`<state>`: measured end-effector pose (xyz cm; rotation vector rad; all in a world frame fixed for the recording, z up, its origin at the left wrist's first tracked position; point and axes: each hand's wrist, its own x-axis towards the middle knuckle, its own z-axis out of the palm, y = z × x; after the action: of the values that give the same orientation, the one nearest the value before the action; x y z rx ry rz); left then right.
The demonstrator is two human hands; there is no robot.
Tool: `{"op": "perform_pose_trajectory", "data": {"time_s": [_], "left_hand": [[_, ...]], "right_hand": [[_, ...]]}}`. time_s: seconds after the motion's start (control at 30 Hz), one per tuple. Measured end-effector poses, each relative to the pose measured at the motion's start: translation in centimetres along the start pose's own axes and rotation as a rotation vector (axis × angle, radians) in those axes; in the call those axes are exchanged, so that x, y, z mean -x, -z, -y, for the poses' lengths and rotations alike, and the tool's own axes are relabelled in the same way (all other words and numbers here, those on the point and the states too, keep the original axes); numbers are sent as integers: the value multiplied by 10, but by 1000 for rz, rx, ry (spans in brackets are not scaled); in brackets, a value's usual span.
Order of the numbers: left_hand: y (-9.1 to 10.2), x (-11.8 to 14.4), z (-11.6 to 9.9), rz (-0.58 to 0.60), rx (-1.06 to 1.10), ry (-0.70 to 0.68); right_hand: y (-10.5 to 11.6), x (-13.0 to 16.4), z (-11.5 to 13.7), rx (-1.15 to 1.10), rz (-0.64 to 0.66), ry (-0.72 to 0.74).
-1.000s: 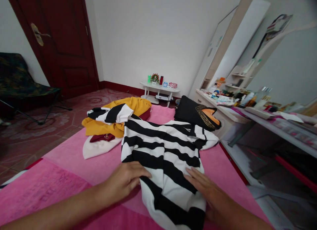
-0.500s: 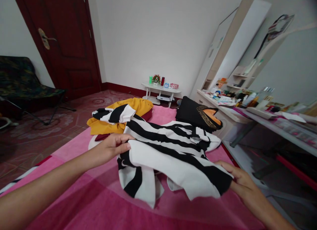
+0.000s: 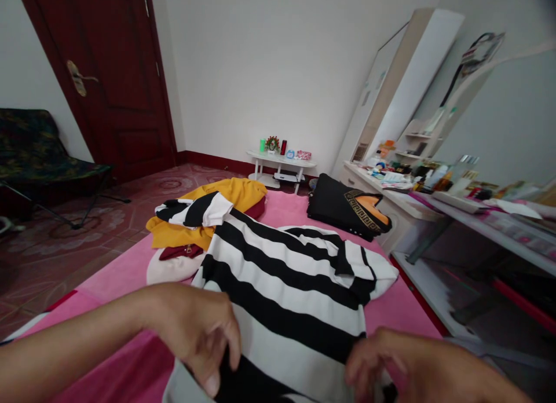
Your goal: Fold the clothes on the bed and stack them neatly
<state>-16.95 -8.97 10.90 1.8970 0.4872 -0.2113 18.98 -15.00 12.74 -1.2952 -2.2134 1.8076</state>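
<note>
Item: black-and-white striped garment, spread flat on the pink bed cover, running from the near edge toward the far middle; one sleeve is folded across its far right part.

Left hand: near left, fingers curled down and pinched on the garment's near left edge, thumb pressing the cloth.

Right hand: near right, fingers bent over the garment's near right edge; grip appears closed on the cloth, though the fingertips are partly out of view. The hands are apart, one at each near corner.

Adjacent, far left of the garment: heap of clothes with a yellow piece, a second striped piece on top, a dark red piece and a cream piece beneath.

Far right: black cushion with an orange patch, near the bed's far edge.

Right side: counter cluttered with bottles and small goods, mirror above.

Far wall: small white table with small objects.

Left: dark red door; folding chair on the patterned floor.
</note>
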Motion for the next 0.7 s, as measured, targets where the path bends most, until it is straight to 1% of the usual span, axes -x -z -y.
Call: {"op": "perform_pose_trajectory", "data": {"time_s": [0.03, 0.07, 0.1, 0.13, 0.17, 0.2, 0.23, 0.27, 0.3, 0.33, 0.4, 0.43, 0.47, 0.5, 0.53, 0.57, 0.6, 0.63, 0.7], "left_hand": [[16, -7, -5, -84, -64, -26], [34, -16, -8, -208, -160, -52], [54, -25, -10, -365, -288, -77], [73, -35, -9, -526, -438, -77], [93, -45, -6, -687, -584, -49], [110, -54, 1, -807, -708, 7], [125, -62, 9, -871, -810, 70], [137, -69, 19, -899, -886, 140], [146, -74, 29, -890, -939, 212], [150, -77, 38, -863, -971, 280], [148, -80, 53, -824, -1007, 386], [142, -80, 57, -826, -1027, 400], [134, -79, 59, -836, -1056, 385], [125, -78, 60, -848, -1094, 346], [115, -77, 59, -852, -1136, 293], [106, -75, 57, -845, -1179, 238], [99, -74, 54, -833, -1217, 190], [95, -73, 51, -826, -1246, 154], [96, -71, 47, -856, -1283, 116]], "right_hand": [[14, -8, -5, -9, -44, 36], [27, -19, -12, 27, -148, 67], [40, -30, -21, 114, -316, 91], [52, -43, -31, 255, -518, 100], [63, -55, -42, 432, -709, 75], [72, -65, -54, 611, -867, 20], [81, -73, -66, 773, -976, -59], [88, -78, -79, 891, -1034, -150], [96, -80, -90, 954, -1047, -232], [103, -78, -101, 966, -1038, -293], [117, -67, -116, 874, -1050, -364], [123, -59, -120, 790, -1095, -376], [129, -50, -121, 683, -1169, -364], [133, -41, -120, 547, -1264, -323], [135, -33, -116, 383, -1359, -257], [136, -27, -110, 203, -1426, -171], [135, -22, -104, 19, -1459, -83], [134, -17, -96, -155, -1466, -6], [131, -11, -84, -425, -1457, 86]]}}
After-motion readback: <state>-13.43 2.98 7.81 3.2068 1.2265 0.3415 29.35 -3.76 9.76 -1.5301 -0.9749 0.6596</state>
